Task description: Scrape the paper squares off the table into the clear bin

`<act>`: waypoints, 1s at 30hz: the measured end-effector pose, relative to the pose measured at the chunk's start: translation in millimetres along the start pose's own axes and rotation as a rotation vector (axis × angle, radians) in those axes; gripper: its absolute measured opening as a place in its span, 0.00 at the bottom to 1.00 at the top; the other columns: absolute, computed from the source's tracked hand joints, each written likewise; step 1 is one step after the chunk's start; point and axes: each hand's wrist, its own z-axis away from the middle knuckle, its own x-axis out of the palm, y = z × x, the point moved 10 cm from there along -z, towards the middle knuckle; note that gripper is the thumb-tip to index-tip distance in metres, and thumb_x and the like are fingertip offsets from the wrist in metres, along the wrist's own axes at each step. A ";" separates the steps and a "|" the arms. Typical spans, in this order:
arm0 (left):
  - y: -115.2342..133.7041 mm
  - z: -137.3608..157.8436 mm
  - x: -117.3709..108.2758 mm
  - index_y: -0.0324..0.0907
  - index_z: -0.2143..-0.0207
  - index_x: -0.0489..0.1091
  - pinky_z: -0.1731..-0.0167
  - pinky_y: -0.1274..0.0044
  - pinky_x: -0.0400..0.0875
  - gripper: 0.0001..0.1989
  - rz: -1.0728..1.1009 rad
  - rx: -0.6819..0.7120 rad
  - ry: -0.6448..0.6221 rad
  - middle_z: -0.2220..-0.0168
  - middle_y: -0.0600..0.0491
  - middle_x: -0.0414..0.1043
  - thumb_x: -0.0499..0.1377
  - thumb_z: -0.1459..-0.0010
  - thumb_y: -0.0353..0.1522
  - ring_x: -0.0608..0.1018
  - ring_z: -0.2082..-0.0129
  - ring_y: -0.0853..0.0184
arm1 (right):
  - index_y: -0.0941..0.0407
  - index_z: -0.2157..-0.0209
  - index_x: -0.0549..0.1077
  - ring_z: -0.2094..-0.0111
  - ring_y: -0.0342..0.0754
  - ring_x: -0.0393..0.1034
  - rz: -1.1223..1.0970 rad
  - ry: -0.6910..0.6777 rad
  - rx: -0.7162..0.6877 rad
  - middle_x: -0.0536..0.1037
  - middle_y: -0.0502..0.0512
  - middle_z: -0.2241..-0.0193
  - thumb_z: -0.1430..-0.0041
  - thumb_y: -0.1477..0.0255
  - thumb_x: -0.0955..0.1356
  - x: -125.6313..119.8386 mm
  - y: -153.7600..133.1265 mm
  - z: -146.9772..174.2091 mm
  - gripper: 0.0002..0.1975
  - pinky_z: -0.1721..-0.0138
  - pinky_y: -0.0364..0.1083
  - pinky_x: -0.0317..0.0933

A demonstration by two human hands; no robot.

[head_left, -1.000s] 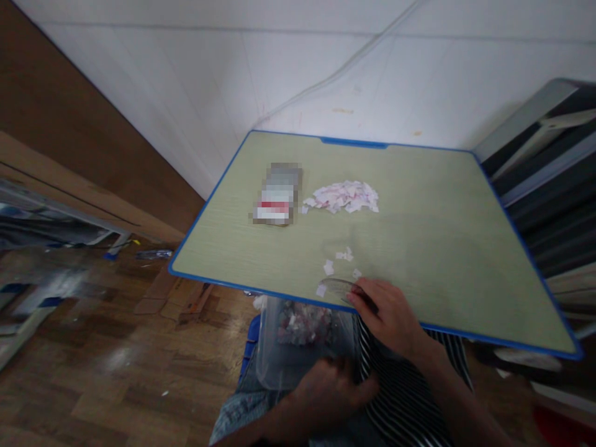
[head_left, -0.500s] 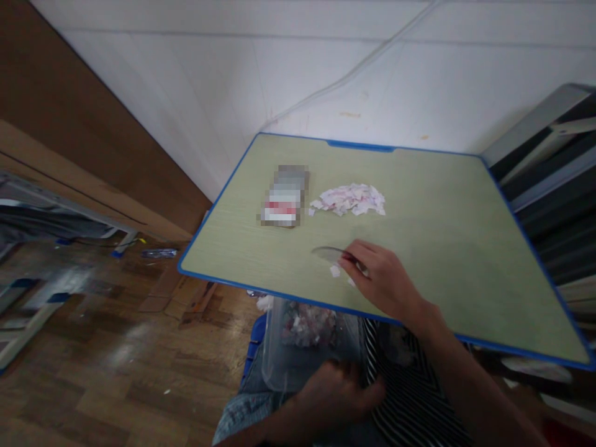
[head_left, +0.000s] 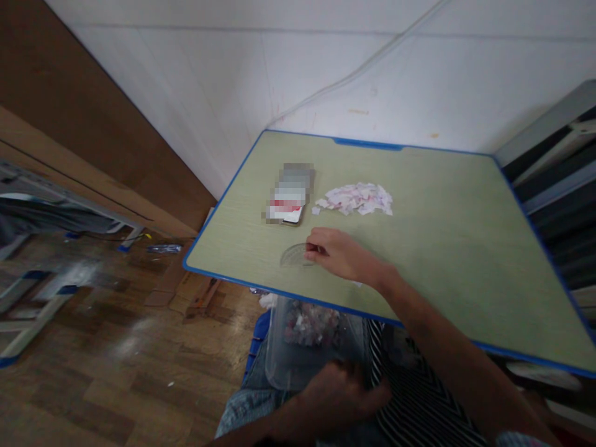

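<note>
My right hand (head_left: 342, 254) is over the near part of the green table (head_left: 442, 261), its fingers pinching a clear half-round protractor (head_left: 292, 255). The protractor is low at the tabletop, tilted or flat, I cannot tell which. Beyond it lies a loose heap of torn white and pinkish paper scraps (head_left: 361, 198). A small scrap shows just under my right wrist. Low over my lap, my left hand (head_left: 338, 391) is dark, with its fingers curled at the near side of a clear plastic container (head_left: 277, 360). What those fingers hold, if anything, is hidden. Inside the container are many paper scraps (head_left: 311, 323).
A phone (head_left: 292, 192), partly pixelated, lies left of the heap. The table has a blue rim and stands against a white wall (head_left: 195, 74) with a cable. Cardboard (head_left: 170, 285) lies on the wooden floor at left; a folded metal frame (head_left: 549, 130) leans at right.
My right hand has moved left across the tabletop with the protractor, which now shows its face more broadly. My left hand stays about where it was. The view has shifted slightly.
</note>
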 end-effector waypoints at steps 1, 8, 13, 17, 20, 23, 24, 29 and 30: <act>0.2 0.1 0.4 0.41 0.50 0.57 0.86 0.77 0.62 0.13 0.005 0.003 -0.003 0.77 0.58 0.68 0.54 0.36 0.29 0.72 0.80 0.65 | 0.58 0.75 0.68 0.69 0.43 0.62 -0.007 -0.022 -0.007 0.71 0.52 0.72 0.42 0.76 0.65 3.3 -3.4 1.4 0.07 0.66 0.42 0.54; 1.0 -0.5 7.1 0.40 0.50 0.57 0.85 0.78 0.64 0.13 0.016 0.006 -0.054 0.76 0.57 0.69 0.53 0.36 0.29 0.73 0.79 0.65 | 0.58 0.73 0.71 0.67 0.44 0.64 -0.003 -0.112 -0.024 0.73 0.54 0.70 0.41 0.73 0.65 18.6 -21.5 15.5 0.07 0.64 0.44 0.55; 1.7 -0.4 9.4 0.40 0.49 0.57 0.83 0.77 0.66 0.14 0.027 0.003 -0.070 0.75 0.56 0.70 0.53 0.36 0.29 0.75 0.77 0.64 | 0.59 0.75 0.70 0.67 0.45 0.65 -0.016 -0.049 -0.010 0.72 0.54 0.71 0.42 0.76 0.65 18.0 -25.6 28.0 0.07 0.63 0.45 0.54; 0.8 -0.5 5.8 0.40 0.51 0.59 0.84 0.78 0.65 0.10 0.040 -0.001 -0.055 0.75 0.56 0.70 0.53 0.35 0.29 0.74 0.78 0.65 | 0.59 0.75 0.70 0.68 0.44 0.65 -0.018 0.017 -0.020 0.72 0.53 0.72 0.42 0.76 0.65 18.9 -30.1 37.8 0.08 0.62 0.46 0.53; 0.9 -1.0 4.7 0.40 0.50 0.58 0.84 0.77 0.66 0.11 0.034 0.006 -0.075 0.74 0.55 0.71 0.52 0.35 0.29 0.75 0.77 0.65 | 0.59 0.74 0.70 0.67 0.45 0.65 -0.036 0.001 -0.065 0.72 0.52 0.72 0.42 0.76 0.65 20.2 -36.5 46.1 0.07 0.62 0.46 0.52; -0.1 -1.3 4.7 0.39 0.49 0.57 0.83 0.77 0.66 0.12 0.034 -0.003 -0.089 0.73 0.54 0.71 0.51 0.34 0.28 0.75 0.76 0.65 | 0.59 0.74 0.70 0.68 0.45 0.65 -0.064 0.041 -0.083 0.71 0.51 0.72 0.42 0.75 0.66 9.2 -34.7 57.6 0.07 0.61 0.46 0.52; -0.2 -1.3 5.1 0.40 0.49 0.57 0.83 0.77 0.66 0.12 0.037 -0.004 -0.092 0.73 0.54 0.71 0.51 0.34 0.28 0.75 0.76 0.65 | 0.59 0.74 0.69 0.68 0.45 0.64 -0.073 0.083 -0.066 0.71 0.51 0.72 0.42 0.76 0.65 2.0 -30.2 62.3 0.07 0.61 0.46 0.52; 0.9 -1.0 5.5 0.39 0.49 0.58 0.84 0.77 0.63 0.12 0.026 0.006 -0.071 0.75 0.55 0.70 0.52 0.35 0.29 0.74 0.78 0.65 | 0.58 0.73 0.68 0.70 0.44 0.64 -0.071 0.260 0.058 0.70 0.51 0.73 0.40 0.75 0.64 -23.1 -1.3 89.6 0.08 0.64 0.45 0.53; 0.3 -1.0 5.1 0.39 0.49 0.58 0.85 0.77 0.62 0.12 0.021 0.001 -0.065 0.75 0.55 0.70 0.52 0.35 0.28 0.74 0.79 0.65 | 0.58 0.73 0.68 0.70 0.44 0.64 -0.052 0.259 0.067 0.70 0.51 0.73 0.39 0.75 0.64 -21.8 1.1 93.7 0.08 0.64 0.45 0.54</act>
